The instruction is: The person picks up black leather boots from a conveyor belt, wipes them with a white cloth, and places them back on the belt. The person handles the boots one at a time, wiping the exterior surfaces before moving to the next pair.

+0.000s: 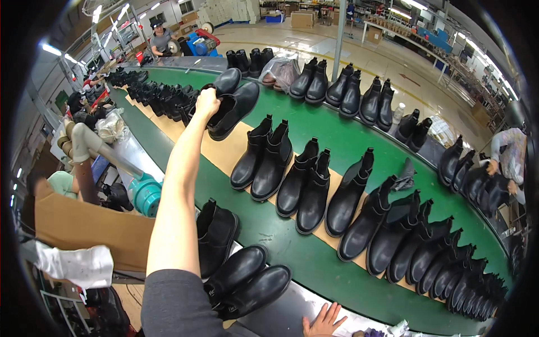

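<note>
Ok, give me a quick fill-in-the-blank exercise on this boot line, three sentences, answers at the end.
1. The left hand grips a pair of ____ ankle boots held above the belt.
2. The conveyor belt under the boots is coloured ____.
3. The right hand rests with its fingers ____ at the belt's near edge.

Missing words: black; green; spread
</note>
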A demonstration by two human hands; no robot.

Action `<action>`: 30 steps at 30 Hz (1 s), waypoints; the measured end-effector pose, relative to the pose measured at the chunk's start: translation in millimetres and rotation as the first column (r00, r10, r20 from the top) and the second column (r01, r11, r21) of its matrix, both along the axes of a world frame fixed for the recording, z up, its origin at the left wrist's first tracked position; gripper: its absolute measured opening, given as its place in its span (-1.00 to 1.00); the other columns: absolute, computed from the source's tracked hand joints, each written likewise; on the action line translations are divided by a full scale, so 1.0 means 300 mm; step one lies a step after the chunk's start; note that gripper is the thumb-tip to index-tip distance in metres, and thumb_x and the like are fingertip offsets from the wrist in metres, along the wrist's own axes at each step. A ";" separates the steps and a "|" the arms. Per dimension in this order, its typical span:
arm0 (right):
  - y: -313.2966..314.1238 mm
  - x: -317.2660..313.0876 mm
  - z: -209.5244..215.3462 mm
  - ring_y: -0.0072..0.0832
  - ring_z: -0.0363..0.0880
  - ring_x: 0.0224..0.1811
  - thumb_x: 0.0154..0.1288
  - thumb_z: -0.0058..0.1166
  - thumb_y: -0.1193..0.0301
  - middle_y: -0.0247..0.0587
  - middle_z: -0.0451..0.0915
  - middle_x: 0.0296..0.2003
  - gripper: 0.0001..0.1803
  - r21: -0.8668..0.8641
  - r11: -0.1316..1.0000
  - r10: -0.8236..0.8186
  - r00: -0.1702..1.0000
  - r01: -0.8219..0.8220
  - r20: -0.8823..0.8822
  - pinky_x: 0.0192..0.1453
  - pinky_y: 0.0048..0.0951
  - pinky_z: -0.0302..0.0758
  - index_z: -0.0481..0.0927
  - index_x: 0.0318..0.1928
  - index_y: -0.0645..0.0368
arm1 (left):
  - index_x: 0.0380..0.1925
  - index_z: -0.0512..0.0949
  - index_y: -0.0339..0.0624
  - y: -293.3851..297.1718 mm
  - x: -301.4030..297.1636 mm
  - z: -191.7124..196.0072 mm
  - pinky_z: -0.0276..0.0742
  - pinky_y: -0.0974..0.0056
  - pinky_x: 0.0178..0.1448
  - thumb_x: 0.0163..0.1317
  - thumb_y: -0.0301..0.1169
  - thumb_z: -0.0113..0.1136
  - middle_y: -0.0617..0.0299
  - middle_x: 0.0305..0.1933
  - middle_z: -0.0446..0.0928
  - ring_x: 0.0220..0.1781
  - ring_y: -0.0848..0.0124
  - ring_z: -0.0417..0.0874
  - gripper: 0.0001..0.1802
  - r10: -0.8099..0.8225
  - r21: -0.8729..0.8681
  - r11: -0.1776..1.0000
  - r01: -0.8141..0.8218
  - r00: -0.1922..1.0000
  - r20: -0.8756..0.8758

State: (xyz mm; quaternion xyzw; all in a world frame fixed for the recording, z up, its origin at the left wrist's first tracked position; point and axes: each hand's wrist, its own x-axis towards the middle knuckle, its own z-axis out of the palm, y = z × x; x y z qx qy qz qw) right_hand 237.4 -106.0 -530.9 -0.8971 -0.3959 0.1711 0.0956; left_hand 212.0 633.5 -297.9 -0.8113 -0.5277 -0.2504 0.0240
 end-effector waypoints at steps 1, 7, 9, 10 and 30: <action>0.008 -0.011 0.006 0.01 -0.36 0.56 0.21 0.01 -0.12 0.14 -0.27 0.50 0.01 -0.028 0.999 -0.018 0.999 0.019 0.036 0.37 0.51 -0.30 -0.05 0.47 0.21 | -0.14 0.58 -0.27 0.031 0.018 -0.064 0.56 -0.02 0.04 0.08 -0.16 0.36 -0.15 -0.10 0.60 0.00 -0.08 0.61 -0.55 -0.005 -0.012 1.000 0.005 1.000 -0.019; -0.012 -0.006 -0.036 -0.03 -0.31 0.56 0.35 -0.25 -0.08 -0.05 -0.20 0.51 -0.15 0.254 0.859 -0.190 0.737 0.445 -0.649 0.45 0.40 -0.41 -0.04 0.47 0.19 | 0.13 0.40 -0.18 0.255 -0.289 -0.512 0.35 -0.14 0.25 0.32 -0.06 0.04 -0.01 0.24 0.41 0.28 -0.02 0.38 -0.48 0.176 -0.084 0.975 -0.205 0.947 -0.268; 0.000 -0.006 -0.007 -0.03 -0.28 0.55 0.33 -0.23 -0.08 0.06 -0.17 0.50 -0.14 0.085 0.967 -0.202 0.930 0.238 -0.306 0.44 0.40 -0.44 -0.01 0.46 0.19 | 0.04 0.46 -0.23 0.200 -0.111 -0.474 0.44 -0.07 0.14 0.29 -0.09 0.02 -0.06 0.15 0.47 0.19 0.00 0.46 -0.52 0.284 0.069 0.959 -0.276 0.908 -0.310; 0.021 -0.004 0.029 -0.03 -0.26 0.55 0.32 -0.22 -0.09 0.12 -0.16 0.49 -0.14 -0.202 0.979 -0.034 0.999 0.035 0.010 0.44 0.41 -0.44 0.00 0.46 0.18 | -0.03 0.50 -0.26 0.098 0.036 -0.393 0.49 -0.02 0.08 0.26 -0.07 0.04 -0.10 0.06 0.52 0.12 0.02 0.53 -0.51 0.300 0.268 0.936 -0.230 0.919 -0.258; 0.007 0.055 0.063 -0.10 -0.09 0.53 0.25 0.02 -0.09 0.01 0.02 0.45 -0.16 0.167 0.980 -0.094 0.993 0.105 -0.074 0.47 0.22 -0.22 0.22 0.34 0.26 | -0.44 0.59 -0.23 -1.072 0.046 0.150 0.51 0.07 -0.25 -0.23 -0.60 0.24 0.00 -0.50 0.53 -0.35 0.01 0.61 -0.77 -0.768 0.164 0.610 0.776 0.629 -0.122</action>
